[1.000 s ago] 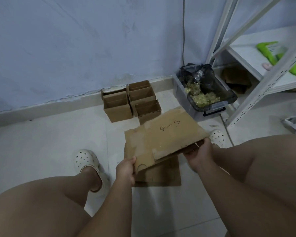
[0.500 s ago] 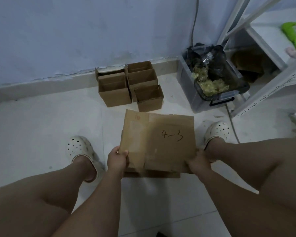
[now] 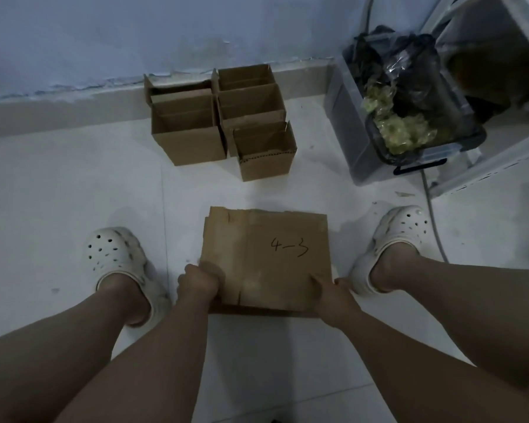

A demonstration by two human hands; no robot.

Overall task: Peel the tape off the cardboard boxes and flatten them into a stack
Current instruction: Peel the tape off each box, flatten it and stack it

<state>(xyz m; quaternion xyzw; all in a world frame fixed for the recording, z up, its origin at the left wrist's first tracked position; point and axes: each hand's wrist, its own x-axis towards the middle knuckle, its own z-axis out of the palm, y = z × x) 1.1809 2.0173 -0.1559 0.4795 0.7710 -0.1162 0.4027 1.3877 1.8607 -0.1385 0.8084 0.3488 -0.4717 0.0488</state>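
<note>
Down low now: the flattened sheet (image 3: 266, 257), the one marked "4-3", lies just over the floor (image 3: 58, 193) between the person's feet, with both hands on its near edge. The left hand (image 3: 200, 280) has its fingers curled round the near-left corner, gripping it. The right hand (image 3: 333, 290) pinches the near-right corner, thumb on top. A darker cardboard edge shows under the sheet's near side, which looks like the stack (image 3: 257, 312) it belongs on.

The step here, by the look of it, is the set-down. Done well, that means squaring the sheet's corners over the pile, lowering the near edge last, then sliding the fingers out sideways so nothing drags askew. Flat palms pressed along the creases would help, since the left flap looks a touch lifted. Whether the sheet fully rests on the pile cannot be told. Against the wall, the upright boxes (image 3: 190, 132) stand well apart from both hands, not yet flattened
</note>
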